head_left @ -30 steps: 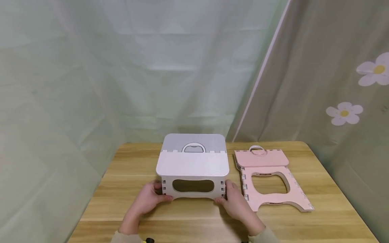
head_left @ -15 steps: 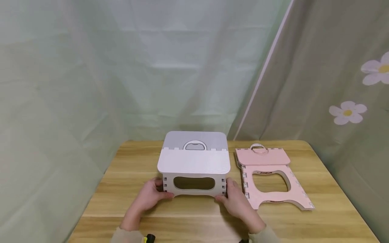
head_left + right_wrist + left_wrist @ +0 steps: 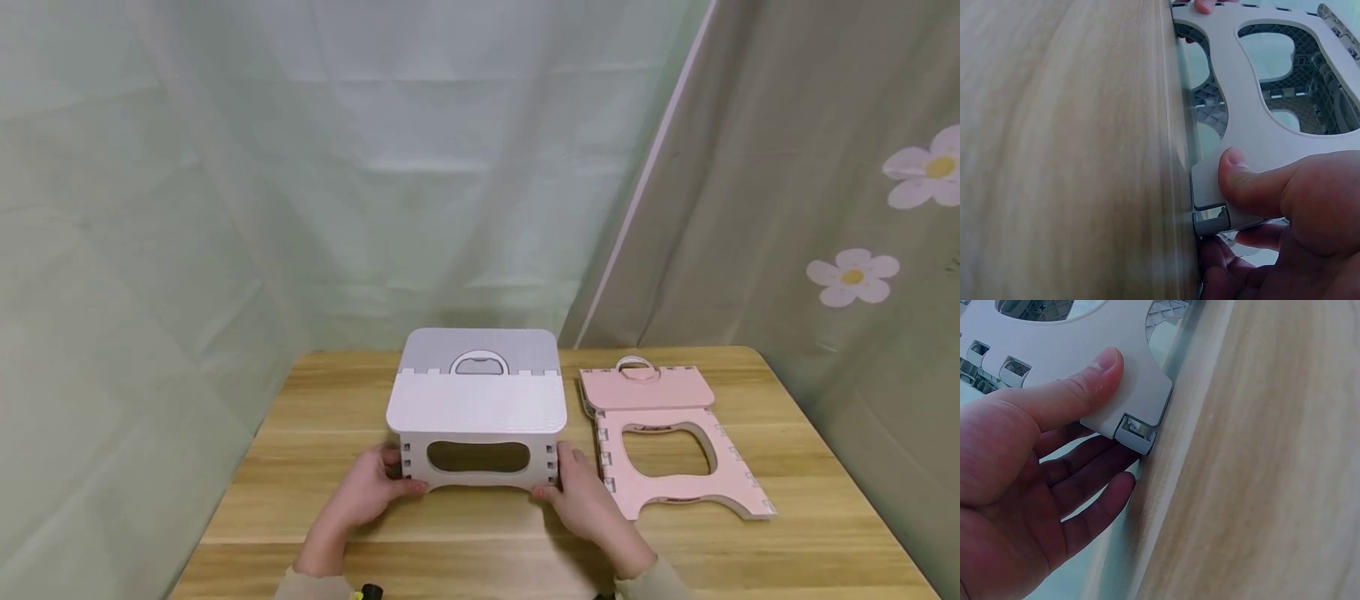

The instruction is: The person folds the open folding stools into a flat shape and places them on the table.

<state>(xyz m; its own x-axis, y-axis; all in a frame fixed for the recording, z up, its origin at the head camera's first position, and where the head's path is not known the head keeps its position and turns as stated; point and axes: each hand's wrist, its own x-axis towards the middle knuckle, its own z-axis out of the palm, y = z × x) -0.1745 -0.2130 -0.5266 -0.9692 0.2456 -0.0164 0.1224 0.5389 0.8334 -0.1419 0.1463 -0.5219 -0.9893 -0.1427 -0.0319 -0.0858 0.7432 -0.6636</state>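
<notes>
A white-and-grey folding step stool (image 3: 477,404) stands unfolded on the wooden table, its top split by a hinge line with a carrying handle. My left hand (image 3: 367,490) grips the base of its near leg panel at the left corner. In the left wrist view the thumb of my left hand (image 3: 1035,450) presses the panel's front, with the fingers behind its edge. On the opposite corner my right hand (image 3: 583,498) holds the same panel. The right wrist view has the thumb of my right hand (image 3: 1285,206) on the front face and the fingers curled behind.
To the right of the white stool lies a pink folding stool (image 3: 682,450), partly folded flat with its leg panel toward me. The wooden table (image 3: 450,550) ends at a back edge near a pale curtain (image 3: 420,192). A flowered curtain (image 3: 757,217) hangs at the right.
The view shifts slightly with the head. Both hands keep their grip on the white stool's lower corners, and the two stools stay in place.
</notes>
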